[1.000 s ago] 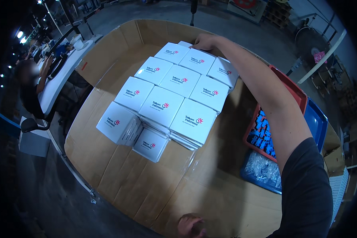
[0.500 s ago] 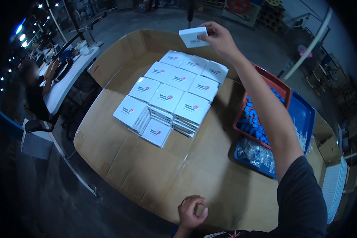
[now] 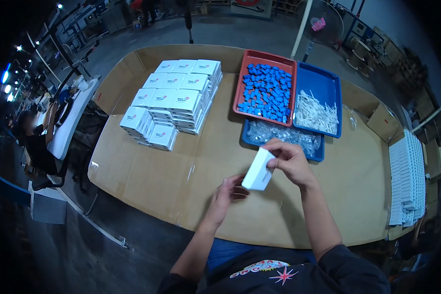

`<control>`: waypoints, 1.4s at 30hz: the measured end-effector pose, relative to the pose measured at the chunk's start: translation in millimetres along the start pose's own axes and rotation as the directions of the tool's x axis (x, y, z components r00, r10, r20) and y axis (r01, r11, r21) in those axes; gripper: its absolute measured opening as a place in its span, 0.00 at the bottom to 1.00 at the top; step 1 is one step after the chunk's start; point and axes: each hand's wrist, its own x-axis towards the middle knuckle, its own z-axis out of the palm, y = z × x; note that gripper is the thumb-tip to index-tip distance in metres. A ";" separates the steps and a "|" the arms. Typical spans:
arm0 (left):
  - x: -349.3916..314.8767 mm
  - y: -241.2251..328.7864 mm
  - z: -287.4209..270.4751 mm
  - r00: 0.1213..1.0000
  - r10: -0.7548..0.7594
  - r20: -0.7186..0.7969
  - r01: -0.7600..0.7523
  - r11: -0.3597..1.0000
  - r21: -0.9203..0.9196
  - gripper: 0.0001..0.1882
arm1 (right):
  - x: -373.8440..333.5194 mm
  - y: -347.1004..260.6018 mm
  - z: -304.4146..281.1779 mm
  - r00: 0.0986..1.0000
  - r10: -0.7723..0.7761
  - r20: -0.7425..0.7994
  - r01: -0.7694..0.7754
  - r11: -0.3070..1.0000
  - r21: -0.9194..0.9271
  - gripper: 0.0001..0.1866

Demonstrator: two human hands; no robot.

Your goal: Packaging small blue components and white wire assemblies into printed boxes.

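My right hand (image 3: pixel 291 164) grips a small flat white box (image 3: pixel 257 171) by its upper right side, thumb on its face. The box is tilted, with one edge toward me. My left hand (image 3: pixel 222 197) is at the box's lower left corner, thumb and fingers apart; whether its fingertips touch the box I cannot tell. Farther left on the cardboard-covered table stand rows of stacked white boxes (image 3: pixel 165 98), with lower stacks at their near end. Ahead of my right hand lies a blue tray (image 3: pixel 248 138) of clear plastic packets (image 3: pixel 284 134).
A red tray (image 3: pixel 238 95) of blue plastic pieces (image 3: pixel 267 93) and another blue tray (image 3: pixel 323 73) with white sticks (image 3: pixel 317 112) overlap behind the packets. White stacked pieces (image 3: pixel 406 176) line the right edge. A person (image 3: pixel 36 137) sits at a white table (image 3: pixel 73 117) at left.
My right hand has brought the white box back from above the far end of the stacks to in front of me. My left hand has risen beside it. The view has shifted rightward.
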 end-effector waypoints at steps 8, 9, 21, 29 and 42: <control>-19.6 -3.9 68.3 0.843 -0.237 0.483 0.357 0.918 -0.173 0.35 | -108.4 5.4 10.7 0.986 0.035 -0.165 -0.055 0.991 -0.119 0.30; -23.8 -9.1 73.4 0.838 -0.243 0.489 0.361 0.918 -0.163 0.35 | -118.9 9.0 14.9 0.967 -0.089 -0.238 0.029 0.969 -0.246 0.34; -77.1 -37.9 118.0 0.879 -0.312 0.360 0.421 0.862 -0.282 0.33 | -196.9 30.0 36.5 0.886 -0.440 -0.144 0.248 0.714 -0.655 0.37; -103.8 -52.2 139.2 0.895 -0.382 0.229 0.433 0.866 -0.251 0.31 | -213.5 60.6 40.0 0.774 -0.623 -0.109 0.313 0.527 -0.790 0.38; -133.3 -65.5 142.5 0.934 -0.267 0.238 0.310 0.937 -0.164 0.35 | -231.6 53.7 48.6 0.711 -0.702 0.045 0.436 0.390 -0.811 0.40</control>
